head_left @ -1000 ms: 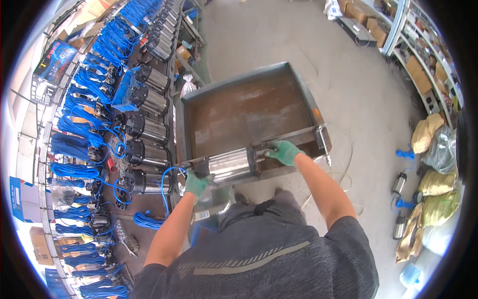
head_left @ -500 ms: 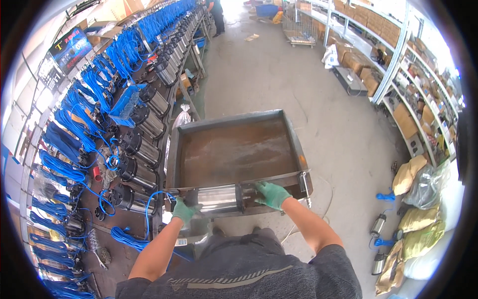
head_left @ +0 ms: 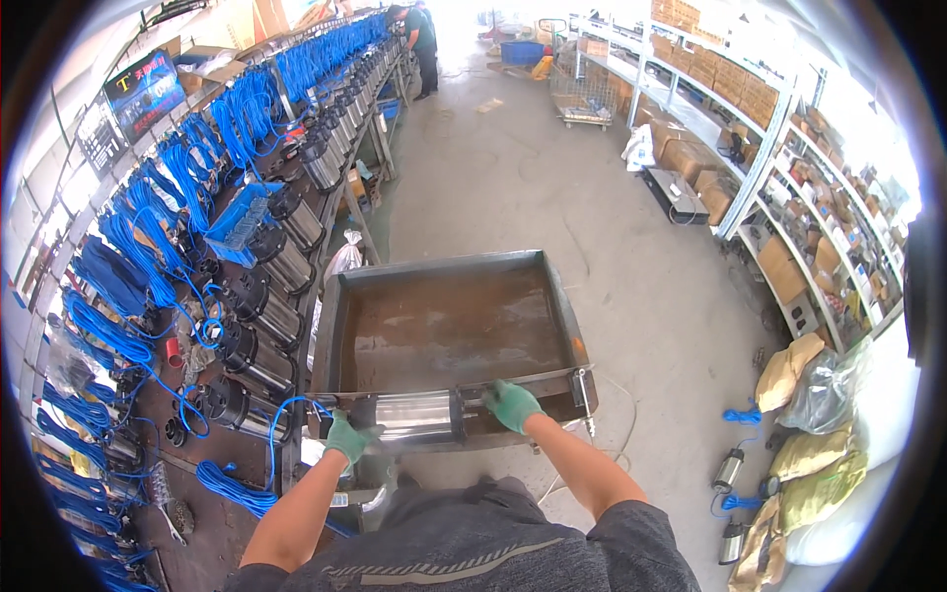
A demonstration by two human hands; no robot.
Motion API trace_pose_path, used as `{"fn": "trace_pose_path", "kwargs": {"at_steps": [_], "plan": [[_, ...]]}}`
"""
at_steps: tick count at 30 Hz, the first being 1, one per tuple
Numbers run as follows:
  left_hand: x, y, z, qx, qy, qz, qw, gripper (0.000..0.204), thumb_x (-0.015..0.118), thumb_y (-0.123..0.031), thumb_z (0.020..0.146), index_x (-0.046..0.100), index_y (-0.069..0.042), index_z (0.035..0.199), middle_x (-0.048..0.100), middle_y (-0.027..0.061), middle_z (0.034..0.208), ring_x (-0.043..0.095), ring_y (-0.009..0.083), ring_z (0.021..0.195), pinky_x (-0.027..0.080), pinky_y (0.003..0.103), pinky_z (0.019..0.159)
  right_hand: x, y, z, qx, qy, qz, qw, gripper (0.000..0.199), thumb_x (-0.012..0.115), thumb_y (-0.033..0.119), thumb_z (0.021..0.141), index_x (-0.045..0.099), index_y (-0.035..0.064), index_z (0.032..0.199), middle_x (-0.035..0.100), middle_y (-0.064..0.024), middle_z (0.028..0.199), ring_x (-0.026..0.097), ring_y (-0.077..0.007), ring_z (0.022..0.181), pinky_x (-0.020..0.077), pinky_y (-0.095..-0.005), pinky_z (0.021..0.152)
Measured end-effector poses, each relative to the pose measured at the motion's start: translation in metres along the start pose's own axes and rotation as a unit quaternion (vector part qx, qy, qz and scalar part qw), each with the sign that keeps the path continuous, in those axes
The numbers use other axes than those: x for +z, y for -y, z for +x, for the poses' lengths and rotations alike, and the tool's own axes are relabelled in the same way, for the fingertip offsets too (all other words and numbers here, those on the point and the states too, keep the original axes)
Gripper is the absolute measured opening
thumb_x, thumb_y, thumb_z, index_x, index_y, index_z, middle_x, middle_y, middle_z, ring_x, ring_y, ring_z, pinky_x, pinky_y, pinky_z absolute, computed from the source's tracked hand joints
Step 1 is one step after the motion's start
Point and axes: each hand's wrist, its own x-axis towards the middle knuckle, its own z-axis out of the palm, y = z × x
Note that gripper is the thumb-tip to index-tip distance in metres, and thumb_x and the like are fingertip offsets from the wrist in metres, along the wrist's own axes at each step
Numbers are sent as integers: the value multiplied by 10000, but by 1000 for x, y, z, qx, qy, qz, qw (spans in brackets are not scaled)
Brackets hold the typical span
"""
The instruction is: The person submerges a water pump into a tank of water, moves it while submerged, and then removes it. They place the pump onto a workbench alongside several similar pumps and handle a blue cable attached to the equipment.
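Note:
A shiny steel cylindrical pump (head_left: 414, 415) with dark ends lies sideways along the front ledge of a rectangular metal tank (head_left: 444, 260). Brownish liquid fills the tank. My left hand (head_left: 347, 438), in a green glove, is closed at the pump's left end, its fingers slightly blurred against the near side. At the other end my right hand (head_left: 514, 406), gloved alike, rests with fingers spread beside the dark end piece. A blue cable (head_left: 273, 434) arches from near the pump's left end to a coil on the bench.
Along the left, a long bench (head_left: 212, 490) carries several steel pumps and hanging blue cable coils. Metal shelving (head_left: 764, 148) with cartons runs along the right, with sacks (head_left: 791, 370) on the floor. A person (head_left: 422, 49) stands far off by the bench.
My view has tilted up and shifted slightly, so the tank and both hands sit lower and further left. The hands stay at the pump's two ends, the right one's fingers drawn in a little.

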Motion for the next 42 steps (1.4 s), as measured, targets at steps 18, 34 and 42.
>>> {"fn": "trace_pose_path", "kwargs": {"at_steps": [18,34,42], "plan": [[14,-25,-15,-5,-102,51,993,897,838,9,787,247,7,1463,548,186,1333,575,260,1182,560,359,939,-2,-35,-4,-260,13,-67,963,389,624,276,974,609,140,1339,650,-99,1244,663,-286,1057,551,-418,868],[26,-55,-34,26,-118,31,992,779,897,-90,743,377,57,1305,623,179,1208,628,263,1041,537,370,913,19,-11,-20,-96,-155,-26,983,469,646,318,962,539,100,1362,688,-146,991,688,-340,804,551,-455,680],[23,-44,-31,53,-135,45,988,756,903,-91,738,396,40,1284,632,160,1205,618,250,1058,502,350,967,-13,-8,3,-98,113,-116,982,433,575,353,976,568,113,1337,669,-228,1179,644,-395,1096,524,-506,888]]}}
